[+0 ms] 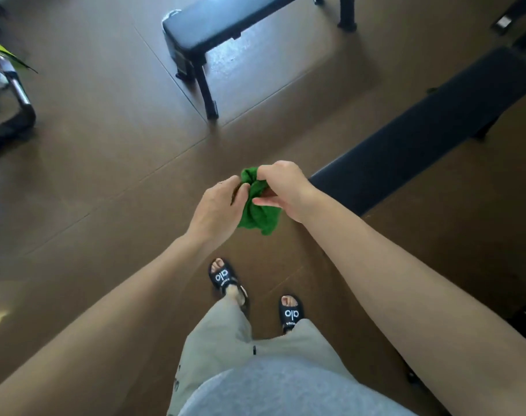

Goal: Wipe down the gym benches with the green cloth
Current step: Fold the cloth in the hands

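Brown floor [105, 175]; two black benches [225, 22] ahead, apart. Both hands' fingers [240, 190] grip bunched green cloth [257, 216].

Head cam, fwd-down, over floor [111, 163]

The green cloth [257, 210] lies partly hidden between the left hand [218, 210] and right hand [282, 189], whose fingertips are buried in its folds; beyond the hands one bench [225, 22] is cut by the top edge, another bench [420, 145] by the right edge, and blurred equipment [6, 94] far left stays unidentifiable.
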### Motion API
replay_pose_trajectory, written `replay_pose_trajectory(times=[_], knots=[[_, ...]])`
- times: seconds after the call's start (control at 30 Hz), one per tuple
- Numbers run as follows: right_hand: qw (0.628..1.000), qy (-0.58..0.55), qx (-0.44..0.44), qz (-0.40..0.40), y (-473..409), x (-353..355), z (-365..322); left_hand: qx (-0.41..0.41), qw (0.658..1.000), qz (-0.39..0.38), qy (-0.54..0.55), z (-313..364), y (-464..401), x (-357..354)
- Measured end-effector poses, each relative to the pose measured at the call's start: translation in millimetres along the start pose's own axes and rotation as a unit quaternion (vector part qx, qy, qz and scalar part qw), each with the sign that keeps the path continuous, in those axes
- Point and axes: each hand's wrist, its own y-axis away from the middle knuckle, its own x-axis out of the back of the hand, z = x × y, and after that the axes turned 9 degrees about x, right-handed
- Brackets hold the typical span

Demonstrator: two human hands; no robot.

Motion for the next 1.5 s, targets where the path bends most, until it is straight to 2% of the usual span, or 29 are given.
replay_pose_trajectory(times=[0.07, 0.13, 0.2, 0.37, 0.43, 0.53, 0.6, 0.67, 0.77, 0.87, 1.0, 1.13, 1.23, 1.37, 1.43, 1.5], knots=[[0.999, -0.034, -0.002, 0.009, -40, -29, -25, 0.004, 0.998, 0.005, 0.062, -7, -40, 25], [0.997, -0.067, -0.002, 0.025, -77, -57, -50, -0.020, 0.996, -0.026, 0.082, -22, -83, 54], [0.995, -0.090, -0.006, 0.040, -112, -85, -75, -0.052, 0.996, -0.053, 0.059, -36, -129, 84], [0.991, -0.127, -0.007, 0.046, -193, -143, -137, -0.120, 0.991, -0.046, -0.027, -54, -243, 164], [0.993, -0.093, -0.003, 0.070, -225, -155, -157, -0.153, 0.982, -0.071, -0.080, -56, -287, 192], [0.990, 0.102, 0.041, 0.092, -274, -159, -177, -0.200, 0.949, -0.103, -0.223, -57, -350, 222], [0.987, 0.125, 0.055, 0.087, -318, -160, -197, -0.212, 0.931, -0.118, -0.271, -51, -405, 241], [0.996, 0.046, 0.046, 0.067, -358, -164, -215, -0.181, 0.938, -0.163, -0.246, -42, -453, 257], [0.997, -0.079, 0.017, 0.010, -417, -167, -239, -0.039, 0.967, -0.248, -0.041, -30, -520, 277], [0.983, -0.176, -0.046, -0.036, -460, -173, -252, 0.060, 0.949, -0.292, 0.105, -23, -575, 302], [0.960, -0.256, -0.073, -0.081, -505, -209, -292, 0.133, 0.929, -0.274, 0.211, -24, -650, 343], [0.942, -0.310, -0.068, -0.108, -560, -252, -333, 0.161, 0.916, -0.258, 0.261, -37, -724, 381], [0.942, -0.317, -0.066, -0.086, -614, -282, -364, 0.169, 0.901, -0.291, 0.275, -57, -786, 413], [0.943, -0.328, -0.046, -0.038, -691, -322, -403, 0.132, 0.898, -0.342, 0.243, -94, -873, 456], [0.929, -0.368, -0.043, 0.008, -726, -342, -419, 0.114, 0.898, -0.374, 0.200, -109, -918, 475], [0.913, -0.406, -0.030, 0.041, -755, -365, -435, 0.108, 0.914, -0.370, 0.129, -120, -958, 491]])
